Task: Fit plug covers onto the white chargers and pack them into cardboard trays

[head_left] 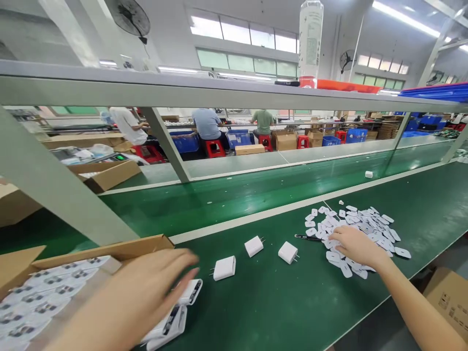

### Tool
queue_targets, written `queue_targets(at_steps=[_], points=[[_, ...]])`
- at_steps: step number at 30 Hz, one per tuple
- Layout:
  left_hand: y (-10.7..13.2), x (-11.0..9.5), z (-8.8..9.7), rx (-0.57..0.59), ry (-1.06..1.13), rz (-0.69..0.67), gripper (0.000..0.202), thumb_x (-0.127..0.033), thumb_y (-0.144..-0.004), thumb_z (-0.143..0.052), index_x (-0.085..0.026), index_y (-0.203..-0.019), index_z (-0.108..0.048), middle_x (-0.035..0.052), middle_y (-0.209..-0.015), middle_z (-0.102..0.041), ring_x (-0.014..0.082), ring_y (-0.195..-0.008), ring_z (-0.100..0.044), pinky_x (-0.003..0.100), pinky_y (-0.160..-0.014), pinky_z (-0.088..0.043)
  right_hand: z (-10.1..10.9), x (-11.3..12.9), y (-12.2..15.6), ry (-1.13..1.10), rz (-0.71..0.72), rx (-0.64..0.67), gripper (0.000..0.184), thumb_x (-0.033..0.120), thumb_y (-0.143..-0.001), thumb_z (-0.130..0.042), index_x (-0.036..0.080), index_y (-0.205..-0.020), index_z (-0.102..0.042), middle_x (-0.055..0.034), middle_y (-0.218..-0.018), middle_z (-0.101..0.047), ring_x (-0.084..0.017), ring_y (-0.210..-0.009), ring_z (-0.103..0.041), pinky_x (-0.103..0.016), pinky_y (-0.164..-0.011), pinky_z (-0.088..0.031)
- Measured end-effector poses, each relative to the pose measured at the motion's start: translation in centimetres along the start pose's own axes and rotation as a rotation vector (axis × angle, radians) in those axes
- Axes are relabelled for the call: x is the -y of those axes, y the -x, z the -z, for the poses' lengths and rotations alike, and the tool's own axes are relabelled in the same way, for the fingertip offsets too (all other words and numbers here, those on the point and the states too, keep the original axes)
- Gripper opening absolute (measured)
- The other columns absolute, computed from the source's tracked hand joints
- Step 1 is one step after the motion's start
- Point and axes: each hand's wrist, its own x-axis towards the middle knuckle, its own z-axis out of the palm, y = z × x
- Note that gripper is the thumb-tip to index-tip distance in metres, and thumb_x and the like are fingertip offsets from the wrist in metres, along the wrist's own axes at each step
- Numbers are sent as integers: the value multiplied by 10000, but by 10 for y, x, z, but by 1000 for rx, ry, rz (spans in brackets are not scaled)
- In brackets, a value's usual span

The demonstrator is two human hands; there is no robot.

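Resting right hand (356, 243) on flat white pieces (369, 226) heaped on bench (263, 307), grip hard to tell; left hand (146, 287), blurred, loosely spread, seemingly holding nothing, hovers beside open-ended white housings (192, 291). Three plugs (253, 246) lie between hands, rightmost nearer right hand.

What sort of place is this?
Probably an electronics factory's assembly area: a long green belt, chargers beside a pile of plates, and people seated beyond.
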Motion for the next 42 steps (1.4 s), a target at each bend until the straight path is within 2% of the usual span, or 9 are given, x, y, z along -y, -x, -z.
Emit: queue_targets(at_steps=[5,9,12,16,22,26,29,34,42], points=[[-71,-66,-37,292,-170,-87,374,-381,-779,-531,-92,-985,-649,204,-992,-664,357,-973,-579,469,-922,-359,-13,11,-15,-165,-21,-52,195,84,-754,-542,137,-907,-651,-125,-918,-632,-271,-901,-572,-367,-783,-423],[-92,-72,-69,347,-103,-28,254,-182,-718,-549,-84,-922,-665,209,-956,-668,346,-908,-624,409,-799,-448,-14,10,-14,-443,-54,-162,162,178,-814,-522,125,-920,-632,-147,-953,-625,-288,-961,-548,-437,-848,-404],[-84,-68,-66,330,-14,28,456,-184,-764,-484,-33,-1193,-520,227,-1072,-626,332,-970,-612,394,-794,-461,-9,12,-12,-762,3,-187,331,392,-901,-416,161,-1086,-564,-118,-983,-627,-225,-890,-595,-389,-783,-469],[-58,-79,-45,210,304,153,733,-294,-801,-479,-95,-1405,-114,126,-1056,-626,234,-873,-623,340,-780,-474,-9,36,-20,-1115,127,-175,603,633,-864,-294,141,-1128,-521,-114,-887,-611,-194,-728,-626,-315,-574,-493],[-8,-101,-34,22,850,205,547,-376,-850,-474,-278,-1347,-268,78,-1136,-529,192,-835,-601,306,-695,-501,-10,109,-42,-1894,299,63,375,471,-768,-640,155,-970,-648,-50,-773,-605,-148,-637,-598,-296,-604,-470],[5,-94,-41,-300,1021,164,589,-252,-804,-575,-330,-1325,-311,53,-1133,-507,214,-1038,-546,331,-849,-485,-7,142,-56,-1964,333,155,316,410,-778,-654,167,-980,-654,-37,-789,-613,-144,-645,-610,-304,-637,-483],[3,-81,-49,-427,1016,172,473,-205,-774,-614,-328,-1207,-468,45,-1139,-512,225,-1059,-532,363,-893,-464,-11,156,-67,-1972,344,191,285,375,-801,-640,170,-999,-647,-40,-793,-613,-144,-674,-605,-290,-627,-482],[4,-68,-66,-448,967,156,340,-167,-764,-615,-294,-1076,-570,73,-1164,-527,267,-1129,-492,422,-926,-445,-24,166,-83,-1972,182,82,264,369,-784,-658,191,-980,-659,-30,-810,-581,-108,-601,-551,-234,-509,-436],[11,-69,-88,-322,1000,276,310,-198,-715,-669,-258,-994,-548,71,-1022,-570,248,-936,-578,313,-656,-531,-46,157,-74,-1659,120,-4,302,334,-788,-653,247,-1076,-661,-31,-854,-542,-107,-610,-514,-270,-554,-466]])
